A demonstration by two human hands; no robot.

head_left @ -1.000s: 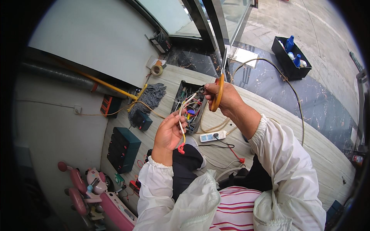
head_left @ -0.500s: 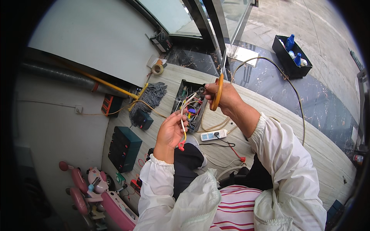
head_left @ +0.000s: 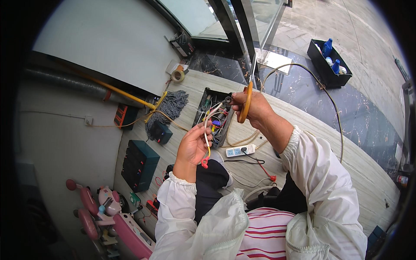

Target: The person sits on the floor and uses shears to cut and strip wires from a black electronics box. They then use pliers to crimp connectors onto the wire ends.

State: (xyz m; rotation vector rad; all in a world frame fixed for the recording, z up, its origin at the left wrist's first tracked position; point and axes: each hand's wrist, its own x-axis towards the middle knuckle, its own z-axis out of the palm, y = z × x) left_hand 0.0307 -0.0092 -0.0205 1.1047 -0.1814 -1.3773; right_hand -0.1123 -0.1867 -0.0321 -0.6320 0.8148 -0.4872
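Note:
My left hand (head_left: 194, 145) is closed on a white cable (head_left: 207, 130), pinched between thumb and fingers. Below the hand, a thin yellow wire leads to a red ring terminal (head_left: 205, 163); the cable's upper end points toward my right fingers. My right hand (head_left: 255, 107) grips scissors (head_left: 247, 104) by their orange handles, the metal blades pointing up and away. Whether the blades are parted is hard to make out. Under and between the hands sits a black toolbox (head_left: 225, 129) full of tools and wires, a blue item among them.
A white power strip (head_left: 241, 151) with a black plug lies right of the toolbox. To the left are a grey mop (head_left: 171, 108), dark green batteries (head_left: 141, 167), a tape roll (head_left: 178, 76) and a pink ride-on toy (head_left: 130, 232). A black bin (head_left: 331, 78) with bottles stands far right.
Both hands keep their grips and stay almost in place. The scissors blades look tilted slightly further right, and the view has shifted a little.

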